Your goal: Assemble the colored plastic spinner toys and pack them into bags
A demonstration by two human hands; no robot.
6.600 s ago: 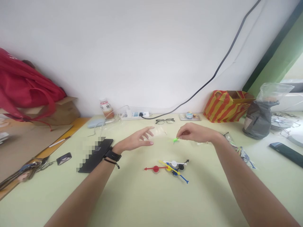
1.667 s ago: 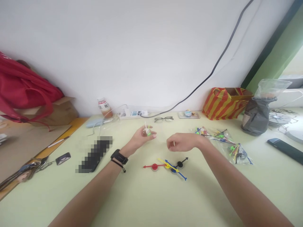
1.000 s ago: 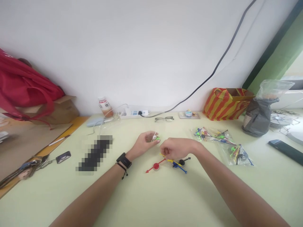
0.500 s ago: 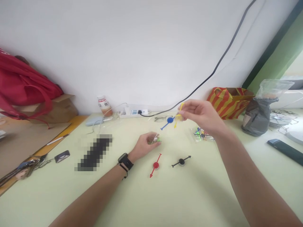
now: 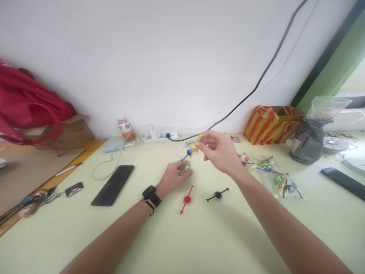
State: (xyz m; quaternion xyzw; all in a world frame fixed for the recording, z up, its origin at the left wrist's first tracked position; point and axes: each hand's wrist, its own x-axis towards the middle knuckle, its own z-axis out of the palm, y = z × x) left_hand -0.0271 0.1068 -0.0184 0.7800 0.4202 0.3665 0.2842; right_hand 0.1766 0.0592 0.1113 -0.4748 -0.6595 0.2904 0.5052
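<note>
In the head view, my right hand [image 5: 221,151] is raised above the table, thumb and fingers pinched on a yellow arrow spinner [image 5: 194,148]. A blue arrow spinner [image 5: 188,152] hangs beside the yellow one, apparently in the same grip. My left hand [image 5: 173,176] rests on the table, fingers curled round a white arrow spinner [image 5: 186,166]; something green shows there too, partly hidden. Close in front of my left hand lies a red arrow spinner [image 5: 187,199], and to its right a black arrow spinner [image 5: 218,195]. Both lie flat and untouched.
Clear bags of coloured spinners [image 5: 285,184] lie right of my right forearm. A black phone [image 5: 113,185], keys [image 5: 42,196] and a bottle [image 5: 125,128] are at left. Along the wall stand a power strip [image 5: 159,137], a striped bag [image 5: 269,123] and a grey bag [image 5: 308,140].
My right hand has moved left and slightly down with the yellow and blue spinners, close above my left hand. More of the spinner bags now shows. My left hand has barely moved.
</note>
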